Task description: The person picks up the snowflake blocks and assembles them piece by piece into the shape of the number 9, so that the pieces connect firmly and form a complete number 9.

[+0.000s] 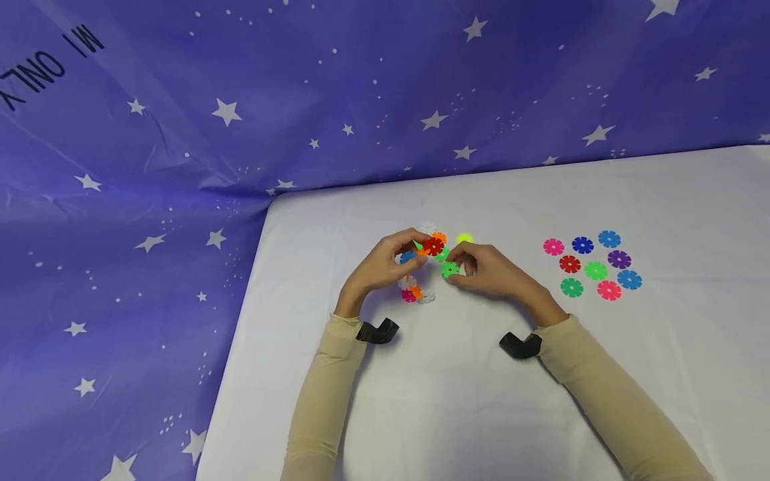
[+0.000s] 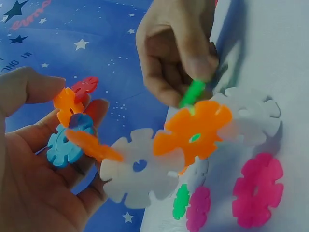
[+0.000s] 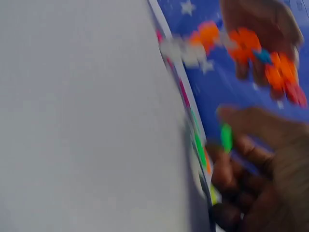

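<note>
My left hand (image 1: 383, 264) holds a chain of interlocking plastic snowflake discs by its upper end, thumb against an orange disc (image 2: 66, 107). In the left wrist view a red disc (image 2: 87, 84) and a blue disc (image 2: 57, 149) sit by the fingers. From there the chain runs through a translucent white disc (image 2: 123, 181) and an orange disc (image 2: 212, 116) to another white disc (image 2: 256, 116). My right hand (image 1: 494, 268) pinches a green disc (image 1: 450, 270) between thumb and fingers, just right of the chain.
Loose discs lie behind and beneath the hands, among them a yellow disc (image 1: 465, 238) and a pink disc (image 2: 258, 191). To the right, several more are spread out, including a purple disc (image 1: 619, 259). The white tabletop (image 1: 445, 401) meets a purple starry cloth (image 1: 361, 93).
</note>
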### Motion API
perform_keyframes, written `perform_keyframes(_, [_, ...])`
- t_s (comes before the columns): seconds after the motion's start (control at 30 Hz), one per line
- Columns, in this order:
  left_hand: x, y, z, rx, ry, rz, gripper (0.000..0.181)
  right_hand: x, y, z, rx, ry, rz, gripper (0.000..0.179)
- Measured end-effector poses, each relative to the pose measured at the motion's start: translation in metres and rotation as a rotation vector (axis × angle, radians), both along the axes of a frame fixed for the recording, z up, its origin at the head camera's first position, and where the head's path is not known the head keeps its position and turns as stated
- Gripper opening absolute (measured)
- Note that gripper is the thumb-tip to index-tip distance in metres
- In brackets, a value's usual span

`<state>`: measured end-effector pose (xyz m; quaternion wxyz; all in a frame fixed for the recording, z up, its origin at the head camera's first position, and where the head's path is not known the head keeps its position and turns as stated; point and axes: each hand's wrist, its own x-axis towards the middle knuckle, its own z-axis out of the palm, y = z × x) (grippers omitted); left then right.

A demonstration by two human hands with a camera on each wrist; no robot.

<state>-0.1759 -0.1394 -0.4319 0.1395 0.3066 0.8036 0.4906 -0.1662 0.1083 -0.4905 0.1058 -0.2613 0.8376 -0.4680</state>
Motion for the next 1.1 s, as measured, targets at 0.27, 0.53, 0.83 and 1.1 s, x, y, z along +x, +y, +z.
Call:
perform_keyframes(0.27, [0.002,0.002,-0.005,0.021,-0.012,-0.007,0.029,-0.004,0.018,0.018,-0.332,-0.200,0.001,0.036])
perform_keyframes(0.53, [0.001,0.007,-0.004,0.044,-0.003,-0.007,0.029,-0.001,0.019,0.037,-0.409,-0.353,-0.083,0.040])
perform_keyframes(0.83, [0.002,0.010,-0.003,0.054,0.022,-0.021,0.028,0.000,0.018,0.040,-0.363,-0.390,-0.162,0.040])
perform_keyframes(1.1, [0.001,0.012,-0.002,0.024,0.056,-0.024,0.026,0.001,0.018,0.042,-0.378,-0.395,-0.182,0.039])
